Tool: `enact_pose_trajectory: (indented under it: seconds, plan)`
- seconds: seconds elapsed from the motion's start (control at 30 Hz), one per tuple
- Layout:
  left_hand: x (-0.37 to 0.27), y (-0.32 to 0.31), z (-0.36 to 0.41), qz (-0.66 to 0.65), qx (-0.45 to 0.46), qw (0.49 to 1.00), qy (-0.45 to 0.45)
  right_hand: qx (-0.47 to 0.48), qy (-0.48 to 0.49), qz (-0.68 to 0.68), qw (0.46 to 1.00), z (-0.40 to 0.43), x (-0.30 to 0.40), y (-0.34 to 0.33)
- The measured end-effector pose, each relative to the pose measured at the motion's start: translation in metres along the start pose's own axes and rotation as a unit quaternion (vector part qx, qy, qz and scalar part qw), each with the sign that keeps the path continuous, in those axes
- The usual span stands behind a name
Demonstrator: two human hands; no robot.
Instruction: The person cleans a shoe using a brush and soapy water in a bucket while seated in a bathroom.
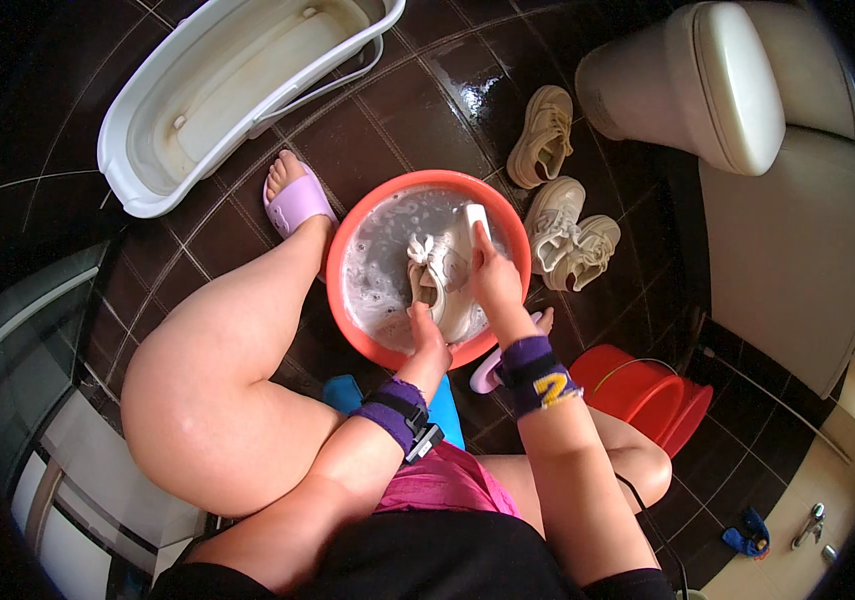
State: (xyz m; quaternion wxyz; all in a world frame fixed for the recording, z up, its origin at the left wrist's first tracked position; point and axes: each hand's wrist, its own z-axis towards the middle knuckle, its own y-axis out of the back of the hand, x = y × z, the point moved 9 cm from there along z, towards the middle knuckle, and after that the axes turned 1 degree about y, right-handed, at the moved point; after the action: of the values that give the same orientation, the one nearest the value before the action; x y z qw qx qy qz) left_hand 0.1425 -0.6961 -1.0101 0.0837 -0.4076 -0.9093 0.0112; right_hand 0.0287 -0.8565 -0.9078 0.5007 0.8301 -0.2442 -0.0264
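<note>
A round red plastic basin of cloudy, sudsy water stands on the tiled floor before me. Over its water lies a white lace-up shoe, tilted on its side with the laces to the left. My left hand grips the shoe at its heel, thumb at the opening. In my right hand is a white brush or similar block-shaped tool, pressed along the shoe's right side; its working face is hidden. Both wrists wear purple bands with black straps.
Several pale sneakers sit on the floor right of the basin. A white plastic baby bath lies at upper left, a toilet at upper right. Red buckets lie at lower right, and a tap is on the wall.
</note>
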Motion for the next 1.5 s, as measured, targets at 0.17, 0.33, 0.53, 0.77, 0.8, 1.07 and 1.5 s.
enact_pose_trajectory:
  seconds: [0.17, 0.33, 0.53, 0.77, 0.8, 1.07, 1.5]
  plan:
    - [-0.011, -0.007, -0.001, -0.051, 0.054, 0.997, -0.009, -0.007, 0.035, 0.049, 0.998, -0.047, -0.003, -0.012]
    - [-0.011, -0.003, 0.003, -0.076, 0.092, 0.993, -0.012, 0.025, 0.035, 0.036, 0.998, -0.064, 0.005, -0.017]
    - [-0.002, -0.017, -0.028, -0.007, 0.021, 0.999, 0.041, -0.03, -0.005, 0.054, 0.998, 0.005, -0.01, 0.007]
    - [-0.021, -0.018, -0.024, -0.122, 0.115, 0.986, -0.01, 0.083, 0.024, 0.086, 0.993, -0.159, 0.018, 0.001]
    - [-0.023, -0.016, -0.019, -0.122, 0.127, 0.984, -0.015, 0.08, 0.039, 0.086, 0.992, -0.159, 0.025, 0.003]
    - [-0.002, -0.046, -0.047, -0.101, 0.121, 0.984, 0.084, -0.02, -0.031, 0.037, 0.999, -0.061, 0.001, 0.019]
    - [-0.012, -0.051, -0.059, -0.102, 0.178, 0.975, 0.089, -0.078, 0.054, 0.187, 0.978, -0.145, 0.01, 0.039]
